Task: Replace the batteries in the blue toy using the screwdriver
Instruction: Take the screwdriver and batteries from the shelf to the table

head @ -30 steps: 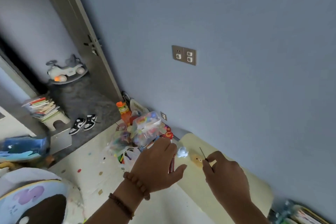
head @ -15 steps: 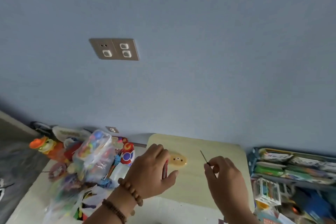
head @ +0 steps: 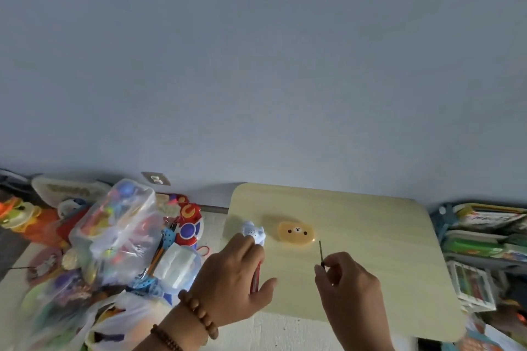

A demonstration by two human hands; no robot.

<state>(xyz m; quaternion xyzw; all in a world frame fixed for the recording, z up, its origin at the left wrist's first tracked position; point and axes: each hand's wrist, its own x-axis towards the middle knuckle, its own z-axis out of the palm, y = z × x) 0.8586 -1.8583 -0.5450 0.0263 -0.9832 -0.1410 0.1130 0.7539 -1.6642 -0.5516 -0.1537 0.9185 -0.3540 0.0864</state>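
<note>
The small pale blue toy (head: 254, 232) lies on the low wooden table (head: 370, 231) near its left edge. My left hand (head: 233, 273) rests just behind it, fingertips at the toy, with a thin red object (head: 255, 279) held between fingers and thumb. My right hand (head: 350, 293) pinches a slim screwdriver (head: 320, 251), shaft pointing up and away over the table. The shaft tip hangs just right of an orange bear-faced oval case (head: 296, 233), which lies beside the toy. The screwdriver's handle is hidden in my fist.
A clear bag stuffed with colourful toys (head: 119, 231) and more toys crowd the floor left of the table. Stacked books and boxes (head: 484, 239) stand to its right. The blue wall with a low socket (head: 155, 179) runs right behind the table.
The view has swung right and down from the doorway to the table. Both hands keep their grips; the blue toy now shows at my left fingertips.
</note>
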